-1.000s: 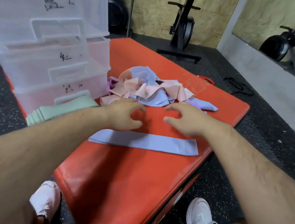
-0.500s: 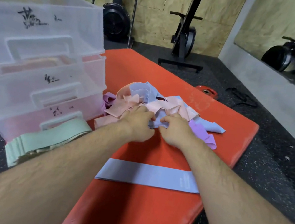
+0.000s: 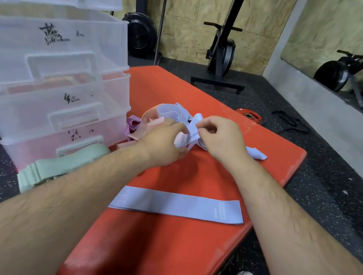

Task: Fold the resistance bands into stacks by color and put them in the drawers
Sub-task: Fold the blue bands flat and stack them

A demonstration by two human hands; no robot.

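I'm pinching a crumpled blue band between the fingers of my left hand and right hand, at the pile's near edge. The flat blue band is lying at 6 o'clock from both hands, long axis 9-to-3.

Ahead of you stands a chipboard wall, with an upright black exercise machine and a fan-wheel machine in front of it. The floor is black speckled rubber. To your right a mirror sits above a grey concrete base. Just past the far edge of the red padded box lies a red weight plate, with a black strap near it.
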